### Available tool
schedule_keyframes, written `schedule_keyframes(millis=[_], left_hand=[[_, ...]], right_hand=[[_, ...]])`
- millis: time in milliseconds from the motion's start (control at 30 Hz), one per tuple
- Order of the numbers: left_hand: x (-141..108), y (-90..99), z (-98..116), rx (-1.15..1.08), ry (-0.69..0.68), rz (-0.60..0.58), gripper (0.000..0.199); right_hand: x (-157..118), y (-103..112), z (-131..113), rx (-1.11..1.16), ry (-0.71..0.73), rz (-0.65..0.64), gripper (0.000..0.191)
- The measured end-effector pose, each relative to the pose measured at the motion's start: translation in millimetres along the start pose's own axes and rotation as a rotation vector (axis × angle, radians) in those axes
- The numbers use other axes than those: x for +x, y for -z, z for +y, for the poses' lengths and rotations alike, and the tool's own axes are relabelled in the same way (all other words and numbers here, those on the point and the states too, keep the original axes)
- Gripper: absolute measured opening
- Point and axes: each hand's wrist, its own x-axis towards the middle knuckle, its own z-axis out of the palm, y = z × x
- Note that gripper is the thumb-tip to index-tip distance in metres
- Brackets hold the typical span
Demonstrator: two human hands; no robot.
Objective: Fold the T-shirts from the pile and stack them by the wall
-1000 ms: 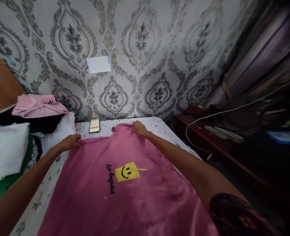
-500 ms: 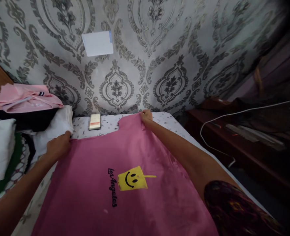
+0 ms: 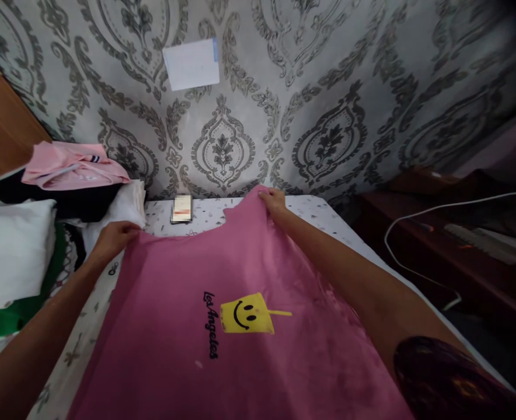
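A pink shirt (image 3: 166,291) with a yellow smiling cup print and dark lettering is spread over a white patterned sheet (image 3: 310,219). My left hand (image 3: 114,238) pinches the shirt's far left corner, beside the piled clothes. At the far right corner, my right hand (image 3: 273,202) grips the fabric between thumb and fingers, and that corner is lifted a little off the sheet. The lower end of the shirt runs out of view at the bottom.
Folded clothes lie at the left, with a pink garment (image 3: 74,166) on black cloth and a white one (image 3: 15,251) nearer. A small blurred box (image 3: 182,209) stands by the wall. On the right, a white cable (image 3: 415,204) crosses dark furniture (image 3: 384,221).
Both hands have raised the shirt's far corners slightly, the right one more clearly. The camera view has shifted, so most things appear farther right.
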Motion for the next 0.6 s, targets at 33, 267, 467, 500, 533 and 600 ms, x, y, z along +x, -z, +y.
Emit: schedule_keyframes(millis=[33, 267, 467, 500, 533, 600], left_hand=[[2.0, 4.3, -1.4, 0.099, -0.026, 0.008, 0.028], [-1.6, 18.3, 10.7, 0.548, -0.108, -0.025, 0.041], [-19.5, 2.5, 38.9, 0.756, -0.118, -0.042, 0.038], [-22.9, -2.3, 44.1, 0.783, -0.154, -0.017, 0.039], [-26.8, -7.8, 49.7, 0.8, -0.191, 0.014, 0.04], [-35.9, -21.9, 61.1, 0.769, -0.292, 0.041, 0.043]], right_hand=[[-0.3, 1.1, 0.4, 0.044, -0.016, 0.023, 0.018], [1.2, 11.5, -2.3, 0.254, -0.06, 0.058, 0.022], [6.3, 11.4, -9.0, 0.226, -0.059, 0.034, 0.029], [5.5, 9.6, -9.1, 0.196, -0.063, 0.021, 0.029], [4.6, 7.6, -9.1, 0.16, -0.069, 0.004, 0.029], [3.0, 5.1, -10.2, 0.078, -0.078, -0.03, 0.029]])
